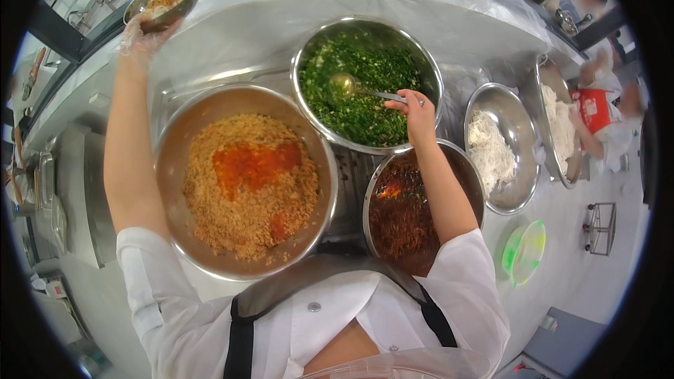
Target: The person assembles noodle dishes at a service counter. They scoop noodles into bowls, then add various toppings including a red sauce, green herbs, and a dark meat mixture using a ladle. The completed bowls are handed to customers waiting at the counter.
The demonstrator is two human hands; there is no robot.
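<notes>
The big bowl (pixel 246 182) at seven o'clock is dull silver steel; its crumbly filling (pixel 242 200) is orange-tan, with a bright red-orange oily patch in the middle. The bowl of greens (pixel 366 84) at twelve o'clock is shiny steel, full of dark and bright green speckled with pale bits. A brass-gold ladle (pixel 345 85) lies in it. At five o'clock the chilli bowl (pixel 414 203) holds dark brown-red, glossy sauce. At three o'clock the noodles (pixel 489 151) are white in a grey steel bowl. The small bowl (pixel 163 1) at eleven o'clock carries tan and white food. The counter (pixel 449 28) is pale grey. A lime-green plate (pixel 523 253) sits at four o'clock.
</notes>
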